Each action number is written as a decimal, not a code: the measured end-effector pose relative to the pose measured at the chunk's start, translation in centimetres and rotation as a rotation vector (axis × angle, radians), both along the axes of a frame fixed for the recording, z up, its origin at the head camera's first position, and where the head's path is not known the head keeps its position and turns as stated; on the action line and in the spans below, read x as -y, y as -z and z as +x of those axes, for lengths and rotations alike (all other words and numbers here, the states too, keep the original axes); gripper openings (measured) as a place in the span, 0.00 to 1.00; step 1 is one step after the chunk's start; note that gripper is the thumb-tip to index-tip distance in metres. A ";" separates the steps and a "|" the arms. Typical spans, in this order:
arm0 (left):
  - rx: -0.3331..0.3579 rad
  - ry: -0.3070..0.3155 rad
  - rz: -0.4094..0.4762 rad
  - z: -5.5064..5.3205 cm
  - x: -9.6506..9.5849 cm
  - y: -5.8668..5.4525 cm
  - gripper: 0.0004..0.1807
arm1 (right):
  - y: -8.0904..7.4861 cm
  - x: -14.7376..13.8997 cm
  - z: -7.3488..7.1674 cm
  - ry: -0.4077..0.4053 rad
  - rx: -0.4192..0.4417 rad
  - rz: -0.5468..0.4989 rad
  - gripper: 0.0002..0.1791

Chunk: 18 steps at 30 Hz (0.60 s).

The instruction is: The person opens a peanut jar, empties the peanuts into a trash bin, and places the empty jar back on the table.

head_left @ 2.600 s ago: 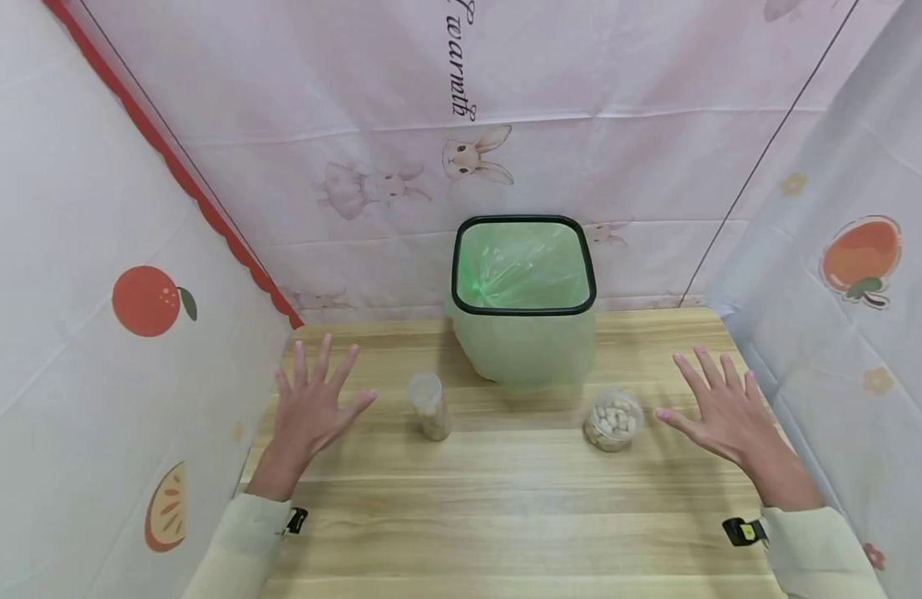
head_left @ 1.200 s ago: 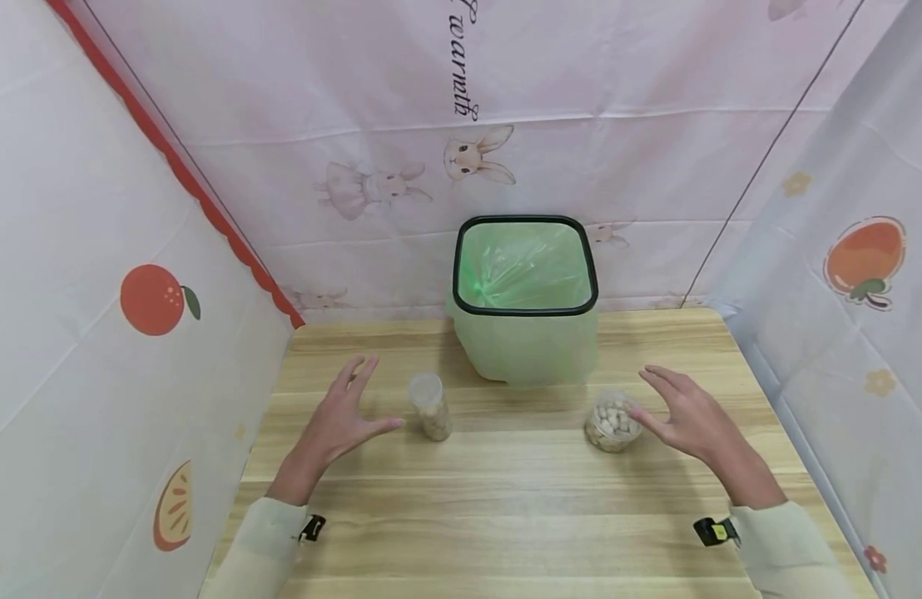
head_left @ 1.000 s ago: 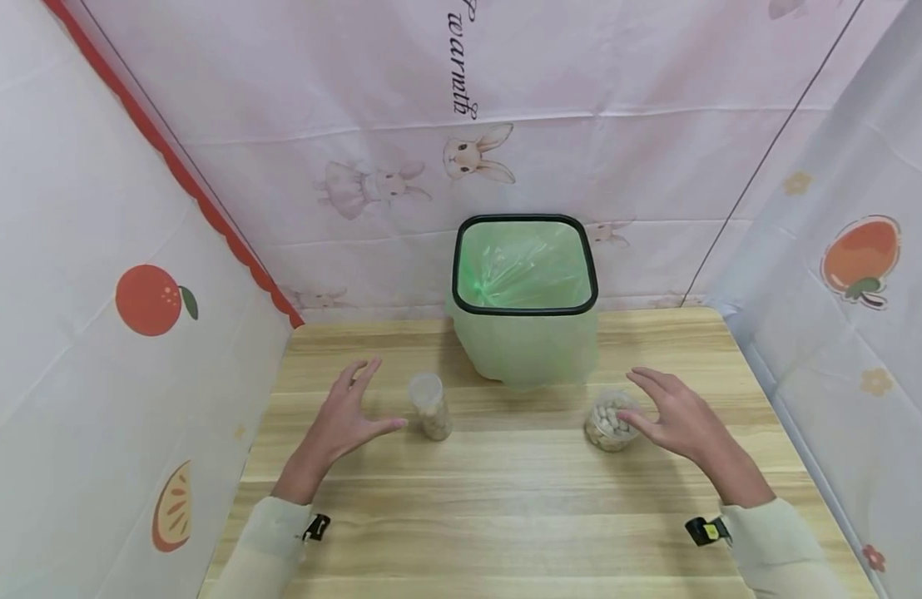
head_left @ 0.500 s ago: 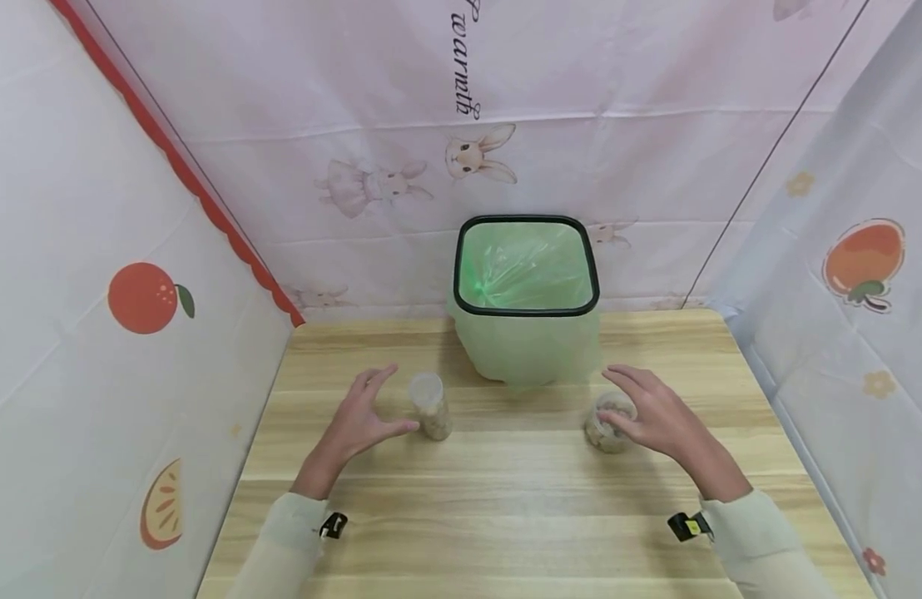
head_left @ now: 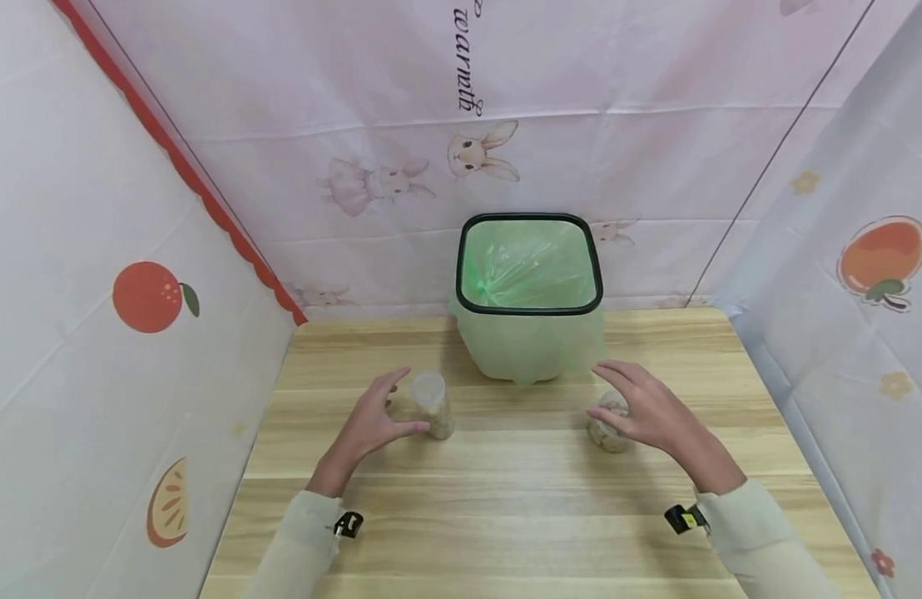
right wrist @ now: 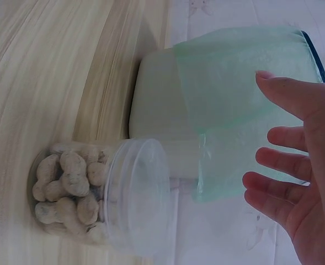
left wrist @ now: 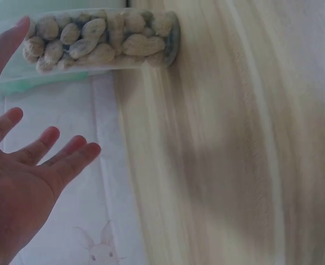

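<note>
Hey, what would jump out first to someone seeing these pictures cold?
Probably the bin lined with a green bag, standing at the back middle of the wooden table. In front of it, two clear jars of peanuts draw the eye: a tall jar just beside the open left hand, and a squat jar partly covered by the open right hand.

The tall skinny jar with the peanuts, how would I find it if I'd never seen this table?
Start at the bin with the green bag at the back of the wooden table. Look in front of it, a little to the left, where the left hand is open right next to the tall clear peanut jar. It is narrow and tall, while the other peanut jar, by the right hand, is short and wide.
</note>
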<state>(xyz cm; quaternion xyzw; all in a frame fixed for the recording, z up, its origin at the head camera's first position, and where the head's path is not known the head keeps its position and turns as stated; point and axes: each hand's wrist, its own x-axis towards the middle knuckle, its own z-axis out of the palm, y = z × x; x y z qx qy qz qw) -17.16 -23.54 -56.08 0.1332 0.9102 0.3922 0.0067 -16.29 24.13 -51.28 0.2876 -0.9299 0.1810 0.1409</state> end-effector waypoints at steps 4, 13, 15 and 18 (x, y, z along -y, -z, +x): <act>0.023 0.012 0.095 0.1 -0.5 0.6 0.57 | -0.4 0.3 -0.2 -0.003 0.025 0.015 0.41; 0.050 0.016 0.232 -0.1 -1.7 1.4 0.51 | -1.1 1.7 -0.4 -0.033 0.028 0.013 0.41; 0.052 0.011 0.247 -0.1 -1.8 1.5 0.51 | -1.2 2.0 -0.4 -0.041 0.022 0.010 0.40; 0.052 0.009 0.279 -0.1 -2.0 1.8 0.50 | -1.2 2.4 -0.5 -0.054 0.001 0.004 0.40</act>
